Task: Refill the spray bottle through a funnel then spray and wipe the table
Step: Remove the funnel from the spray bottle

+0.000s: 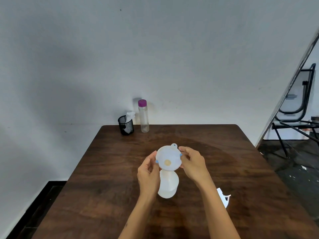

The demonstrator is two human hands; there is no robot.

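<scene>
1. No text, label, brand, number or sign can be read anywhere in the head view.
2. The funnel (pixel 168 158) between the fingers of the left hand (pixel 148 175) and the right hand (pixel 194 163) is plain pale plastic with no print.
3. The spray bottle (pixel 168 185) below the fingers shows no label.
4. The clear bottle (pixel 143 116) with the purple cap, well beyond the fingertips, carries no legible marking.
5. The black mesh cup (pixel 126 125) beside it bears no writing.
6. A small orange patch on the chair (pixel 296 107), far to the right of the fingers, is too small to read.
</scene>
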